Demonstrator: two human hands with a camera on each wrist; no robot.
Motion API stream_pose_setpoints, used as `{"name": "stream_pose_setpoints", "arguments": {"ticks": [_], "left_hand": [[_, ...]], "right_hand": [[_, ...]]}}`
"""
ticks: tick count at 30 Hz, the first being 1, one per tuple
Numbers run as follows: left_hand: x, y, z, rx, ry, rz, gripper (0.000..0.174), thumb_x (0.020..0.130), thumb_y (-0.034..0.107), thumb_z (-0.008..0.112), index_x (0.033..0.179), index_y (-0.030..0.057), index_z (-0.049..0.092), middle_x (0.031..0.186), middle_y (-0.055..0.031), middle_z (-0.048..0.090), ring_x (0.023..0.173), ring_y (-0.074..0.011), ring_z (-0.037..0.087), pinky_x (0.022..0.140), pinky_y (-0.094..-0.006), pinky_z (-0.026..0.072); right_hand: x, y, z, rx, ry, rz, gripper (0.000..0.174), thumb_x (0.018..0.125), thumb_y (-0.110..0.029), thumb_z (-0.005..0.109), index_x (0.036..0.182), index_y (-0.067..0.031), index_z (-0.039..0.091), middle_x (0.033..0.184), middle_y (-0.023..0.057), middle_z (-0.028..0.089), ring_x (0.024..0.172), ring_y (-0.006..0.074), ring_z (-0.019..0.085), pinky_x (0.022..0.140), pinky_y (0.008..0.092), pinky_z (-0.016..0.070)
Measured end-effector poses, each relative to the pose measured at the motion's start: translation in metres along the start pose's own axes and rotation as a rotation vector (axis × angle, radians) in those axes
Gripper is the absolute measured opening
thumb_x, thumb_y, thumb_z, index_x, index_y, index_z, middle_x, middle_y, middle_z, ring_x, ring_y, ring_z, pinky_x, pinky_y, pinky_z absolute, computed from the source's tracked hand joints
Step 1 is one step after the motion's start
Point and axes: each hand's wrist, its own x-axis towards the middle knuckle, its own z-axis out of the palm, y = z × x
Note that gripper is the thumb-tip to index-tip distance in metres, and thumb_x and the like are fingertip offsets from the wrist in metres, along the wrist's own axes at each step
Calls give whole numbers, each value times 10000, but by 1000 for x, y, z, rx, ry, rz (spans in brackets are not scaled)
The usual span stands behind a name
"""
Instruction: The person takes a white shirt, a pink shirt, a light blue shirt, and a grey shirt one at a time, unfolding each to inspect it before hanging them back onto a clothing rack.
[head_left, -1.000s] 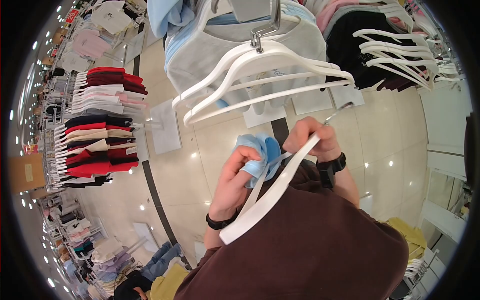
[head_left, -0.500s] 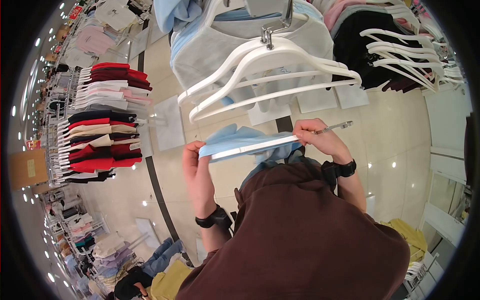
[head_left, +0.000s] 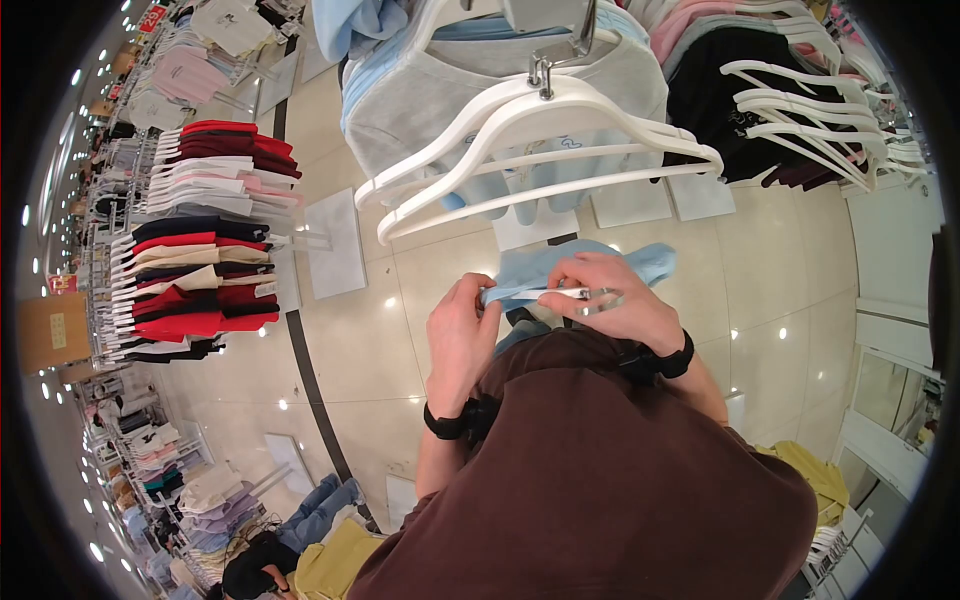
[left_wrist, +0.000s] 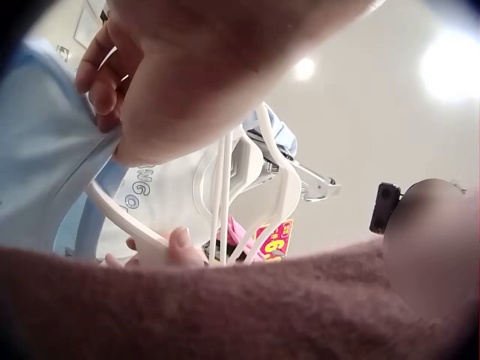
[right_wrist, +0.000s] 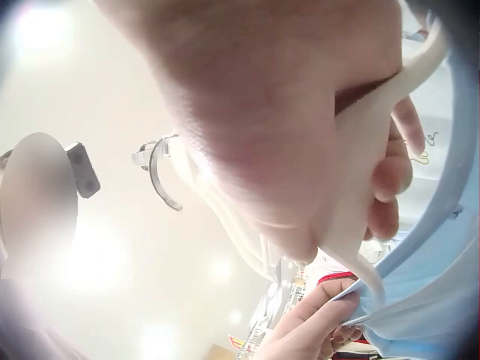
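Note:
My right hand point(head_left: 622, 303) grips a white hanger point(right_wrist: 354, 176) by its upper middle, the thumb on one side and fingers curled on the other. Its silver hook point(head_left: 600, 301) shows over the hand in the head view. Between finger and thumb, my left hand point(head_left: 462, 328) pinches the edge of a light blue garment point(head_left: 645, 262). One hanger arm reaches into the garment's opening, seen in the right wrist view, with its tip near the pinched edge point(right_wrist: 364, 304). The garment hangs beyond both hands, at chest height; its lower part is mostly hidden in the head view.
Two bare white hangers point(head_left: 520, 205) hang from a metal rack arm just ahead, before a grey top point(head_left: 420, 125). More hangers point(head_left: 800, 100) and dark clothes are at the right. A rack of red, white and black clothes point(head_left: 210, 240) stands left. Another person point(head_left: 262, 568) is at lower left.
The garment has gone from bunched in the left hand to spread out over the hanger. The hands moved apart, then drew together, and the right hand shifted its grip toward the hanger's middle.

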Motion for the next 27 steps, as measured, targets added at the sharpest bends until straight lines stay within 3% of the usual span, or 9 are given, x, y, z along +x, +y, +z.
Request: {"name": "stream_pose_setpoints", "arguments": {"ticks": [5, 8, 10, 14, 15, 18, 20, 23, 27], "left_hand": [[0, 6, -6, 28, -9, 11, 209, 860, 122, 707, 1050, 39, 680, 810, -96, 664, 683, -275, 632, 648, -396, 511], [0, 17, -13, -67, -67, 9, 243, 854, 164, 757, 1052, 45, 683, 832, -81, 675, 744, -275, 643, 710, -402, 524], [3, 11, -21, 78, 170, 367, 308, 846, 181, 802, 1090, 26, 693, 962, -85, 725, 862, -263, 660, 771, -398, 522], [3, -6, -22, 156, 130, 417, 254, 857, 136, 780, 1064, 21, 687, 1014, -100, 708, 967, -312, 642, 842, -422, 505], [1, -11, -21, 87, 31, 303, 203, 867, 120, 759, 1025, 25, 673, 1001, -105, 694, 970, -335, 622, 855, -426, 492], [-3, -14, -25, 48, -33, 199, 140, 875, 88, 730, 964, 26, 642, 984, -113, 674, 971, -365, 596, 870, -442, 467], [-5, -17, -29, 80, 8, 212, 128, 872, 72, 722, 942, 24, 626, 980, -116, 668, 970, -373, 590, 873, -454, 456], [-2, -20, -33, 37, 136, 313, 133, 860, 58, 722, 925, 24, 612, 960, -111, 662, 951, -366, 589, 872, -459, 446], [1, -3, -35, 97, 128, 436, 158, 839, 58, 744, 932, 30, 619, 986, -109, 667, 974, -363, 591, 927, -447, 460]], "right_hand": [[4, -13, -9, 31, -123, 251, 328, 953, -367, 713, 865, -53, 683, 692, 85, 640, 606, 217, 584, 583, 353, 445], [5, -8, -12, 151, -104, 249, 306, 953, -343, 724, 884, -46, 703, 694, 62, 657, 609, 171, 594, 590, 332, 455], [6, -11, -22, 233, -119, 269, 284, 955, -329, 724, 917, -48, 708, 718, 55, 670, 630, 162, 602, 607, 321, 464], [5, -20, -40, 462, -127, 165, 239, 944, -287, 736, 1001, -58, 702, 815, 45, 708, 724, 138, 629, 680, 288, 486], [4, -22, -45, 459, -123, 164, 239, 944, -287, 736, 1001, -58, 702, 815, 45, 708, 724, 138, 629, 680, 288, 486], [-1, -24, -57, 430, -198, 163, 267, 910, -259, 758, 1054, -46, 685, 923, 80, 722, 814, 167, 666, 736, 307, 504], [-8, -20, -59, 137, 21, 19, 305, 877, -240, 778, 1070, -25, 681, 983, 120, 719, 853, 256, 688, 747, 357, 515], [-20, -10, -60, -85, 33, 106, 338, 868, -258, 782, 1069, -8, 678, 1033, 162, 705, 864, 352, 675, 753, 414, 517], [-28, 6, -55, -57, 37, 44, 169, 926, -207, 699, 996, -53, 701, 915, 138, 707, 852, 368, 654, 753, 443, 512]]}}
